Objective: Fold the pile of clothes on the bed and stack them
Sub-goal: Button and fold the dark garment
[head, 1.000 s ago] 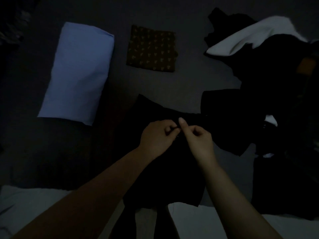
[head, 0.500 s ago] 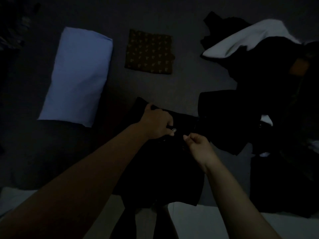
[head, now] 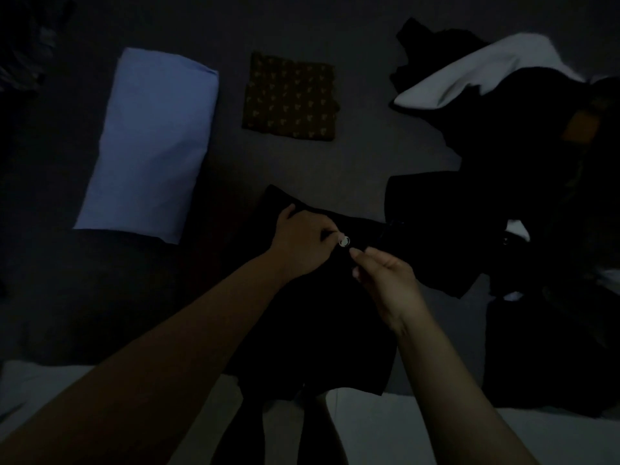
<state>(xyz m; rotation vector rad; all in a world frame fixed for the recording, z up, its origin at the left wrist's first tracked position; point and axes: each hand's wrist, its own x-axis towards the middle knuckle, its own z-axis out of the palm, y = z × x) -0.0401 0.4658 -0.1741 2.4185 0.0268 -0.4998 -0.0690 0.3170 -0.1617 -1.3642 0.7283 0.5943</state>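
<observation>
Head view, frame centre: a soft, limp black garment [head: 312, 330] with a round metal button [head: 344, 242] is pinched at the waistband by the left hand [head: 302, 239]; the right hand [head: 385, 276] is held with fingertips pinched together. Corners are judged the best holds.

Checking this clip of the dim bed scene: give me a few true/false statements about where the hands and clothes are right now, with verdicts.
1. The left hand pinches a small round silver fastener on the black garment spread in front of the person. True.
2. The brown patterned folded cloth is stacked on the light blue folded cloth. False: they lie apart, side by side on the dark bed sheet.
3. The right hand lies flat and open on the bed. False: its fingers are curled, pinching the black garment just below the fastener.
4. A white garment sits in the unfolded heap at upper right. True.
5. The black garment is already folded small. False: it lies spread out.
</observation>
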